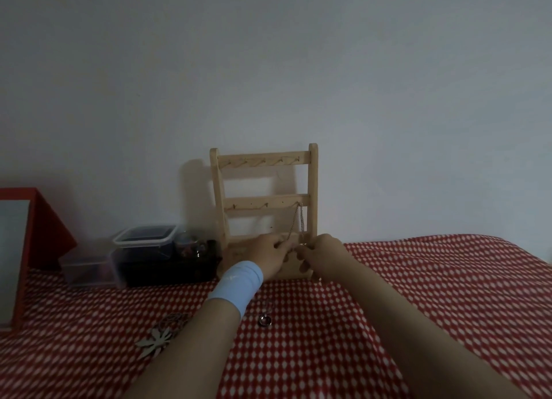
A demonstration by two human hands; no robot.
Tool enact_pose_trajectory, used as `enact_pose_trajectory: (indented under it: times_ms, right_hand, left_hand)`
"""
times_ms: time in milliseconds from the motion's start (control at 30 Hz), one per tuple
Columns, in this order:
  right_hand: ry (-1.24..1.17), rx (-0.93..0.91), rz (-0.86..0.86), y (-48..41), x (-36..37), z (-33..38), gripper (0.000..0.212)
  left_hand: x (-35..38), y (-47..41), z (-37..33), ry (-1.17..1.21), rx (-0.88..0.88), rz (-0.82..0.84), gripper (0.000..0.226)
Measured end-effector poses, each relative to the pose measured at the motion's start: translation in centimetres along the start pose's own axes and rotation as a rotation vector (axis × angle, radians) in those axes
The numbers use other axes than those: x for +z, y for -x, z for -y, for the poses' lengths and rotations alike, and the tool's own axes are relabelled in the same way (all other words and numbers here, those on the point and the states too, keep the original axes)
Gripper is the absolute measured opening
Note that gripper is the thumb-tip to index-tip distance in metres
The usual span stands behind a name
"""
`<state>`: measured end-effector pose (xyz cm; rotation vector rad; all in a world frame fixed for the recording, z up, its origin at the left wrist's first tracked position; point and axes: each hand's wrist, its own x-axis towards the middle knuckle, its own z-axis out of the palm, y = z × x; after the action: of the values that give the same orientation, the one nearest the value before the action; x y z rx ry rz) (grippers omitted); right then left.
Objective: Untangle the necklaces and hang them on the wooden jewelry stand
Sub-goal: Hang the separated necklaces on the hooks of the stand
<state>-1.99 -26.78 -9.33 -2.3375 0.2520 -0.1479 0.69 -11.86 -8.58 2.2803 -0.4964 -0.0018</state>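
Red-and-white checked cloth (418, 294) is spread over the worktop, which is set against a plain pale wall in dim light. At the back the wooden jewelry stand (264, 195) is stood upright against the wall, with a thin chain necklace (297, 222) looped over the rightmost hook of its middle rail and drawn down to the hands. The left hand (270, 257), with a light blue wristband (237, 288) on its wrist, and the right hand (324, 254) are brought close together in front of the stand's base; the fingers of both appear pinched on the lower end of the chain, though the exact hold is too small and dark to be confirmed. A ring-shaped pendant (265, 320) is left lying on the cloth nearer the wearer, beside pale flower-shaped pieces (158, 340). The hanging step for one necklace is judged to be in hand. Next, the chain would need to be settled and released gently, and the remaining piece on the cloth picked up.
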Motion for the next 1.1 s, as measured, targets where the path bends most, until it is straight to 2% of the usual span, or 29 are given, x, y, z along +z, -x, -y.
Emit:
enact_pose_trajectory:
  times_ms: [133,233,333,400,467,533,633,767,833,967,1033,1100]
  right_hand:
    - [0.285,0.049,-0.008,1.3,-1.6,0.9,0.057]
    - [0.410,-0.092,-0.062,1.8,-1.8,1.8,0.047]
    - [0.321,-0.220,0.186,2.7,0.0,3.8,0.025]
    - [0.344,-0.337,0.356,2.9,1.7,4.7,0.019]
    - [0.429,-0.418,0.483,2.7,3.5,5.3,0.023]
    - [0.526,-0.421,0.553,2.5,5.0,5.5,0.036]
    - [0.567,-0.392,0.518,1.8,6.5,5.1,0.047]
    - [0.495,-0.395,0.547,1.0,5.9,4.3,0.022]
    - [0.490,-0.384,0.552,1.0,5.4,4.2,0.023]
    - [0.669,-0.306,0.453,1.0,5.1,3.9,0.030]
    - [0.769,-0.244,0.387,0.8,5.2,3.8,0.039]
    - [0.798,-0.264,0.350,0.6,5.5,3.7,0.036]
  left_hand:
    - [-1.9,0.4,1.6,-0.206,-0.003,0.055,0.037]
    - [-4.0,1.3,3.1,-0.228,0.023,0.091,0.031]
    - [-6.0,2.8,4.5,-0.226,0.042,0.121,0.021]
    - [-6.8,3.5,5.5,-0.263,0.037,0.197,0.017]
    - [-7.3,4.0,6.6,-0.293,0.018,0.257,0.015]
    - [-7.2,4.6,7.4,-0.317,-0.012,0.306,0.015]
    - [-6.5,4.8,8.8,-0.394,-0.037,0.371,0.032]
    - [-6.8,4.8,9.7,-0.403,-0.023,0.365,0.015]
    - [-7.6,4.7,10.1,-0.452,-0.052,0.364,0.013]
    - [-8.7,4.7,10.3,-0.521,-0.126,0.385,0.016]
    - [-8.4,4.6,9.7,-0.497,-0.108,0.341,0.021]
    - [-7.6,4.6,8.8,-0.397,-0.043,0.289,0.024]
